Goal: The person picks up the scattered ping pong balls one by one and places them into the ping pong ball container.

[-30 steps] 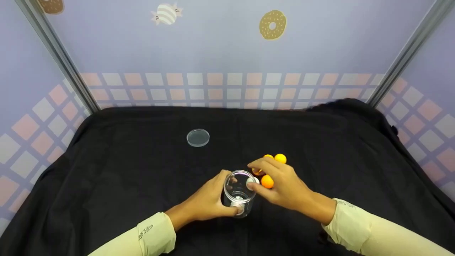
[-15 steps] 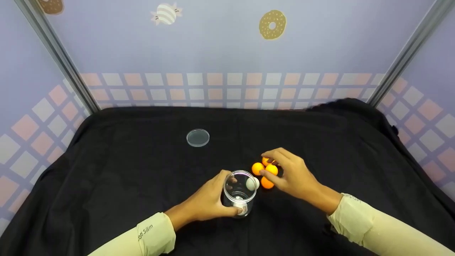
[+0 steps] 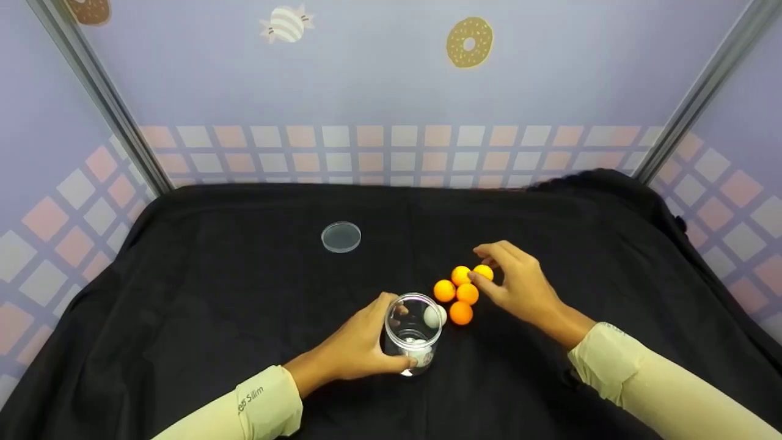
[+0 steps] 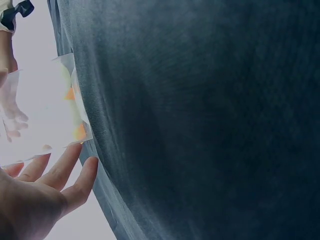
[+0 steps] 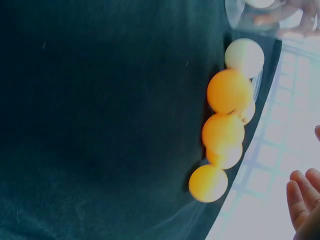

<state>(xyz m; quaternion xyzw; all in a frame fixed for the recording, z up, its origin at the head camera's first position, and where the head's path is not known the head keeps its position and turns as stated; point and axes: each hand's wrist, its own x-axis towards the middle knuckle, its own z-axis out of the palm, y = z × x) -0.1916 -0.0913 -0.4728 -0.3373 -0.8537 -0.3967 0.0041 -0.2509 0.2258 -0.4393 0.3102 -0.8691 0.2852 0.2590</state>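
My left hand (image 3: 360,342) grips a clear jar (image 3: 396,342) around its left side, the jar's mouth uncovered and facing up. Inside lies a white ball (image 3: 419,354) at the bottom. Another white ping-pong ball (image 5: 244,57) stands just outside the jar wall. Beside it sit several orange ping-pong balls (image 3: 461,313) in a loose cluster on the black cloth. Over the far right end of the cluster hovers my right hand (image 3: 519,284), thumb and fingers spread near the farthest orange ball (image 3: 483,272). The right wrist view shows its fingers (image 5: 296,205) apart from the balls.
A clear round lid (image 3: 341,237) lies flat on the black cloth (image 3: 244,275), farther back and left of the jar. Patterned walls (image 3: 379,73) enclose the table at the back and both sides.
My right hand has moved from beside the jar's rim, across the orange balls, to the far right of the cluster. The left hand and jar have stayed put.
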